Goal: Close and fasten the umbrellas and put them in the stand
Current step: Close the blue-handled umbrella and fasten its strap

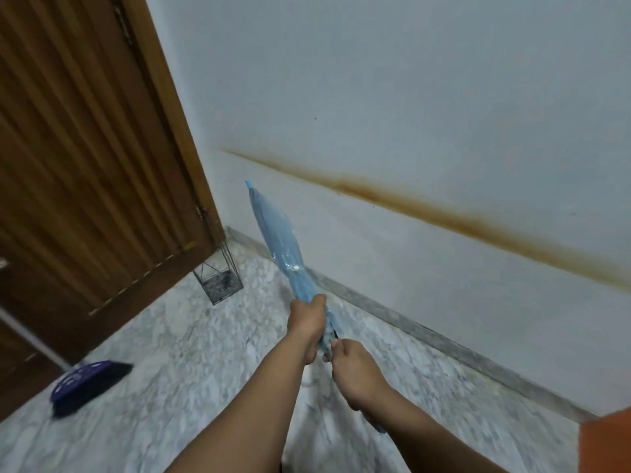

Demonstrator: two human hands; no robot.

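Observation:
A light blue umbrella [277, 238] is folded shut and points up and away from me, its tip toward the wall. My left hand [307, 324] is wrapped around the lower part of its canopy. My right hand [355, 372] grips the umbrella just below, near the handle end, fingers pinched at the canopy's bottom edge. A wire umbrella stand [218, 279] sits on the floor in the corner by the door, up and to the left of the umbrella, with nothing visible inside it.
A wooden door [92, 165] fills the left side. A purple broom head [87, 382] with a pale handle lies on the marble floor at lower left. A white wall with a brown stain runs along the right. An orange object [606, 442] shows at the bottom right corner.

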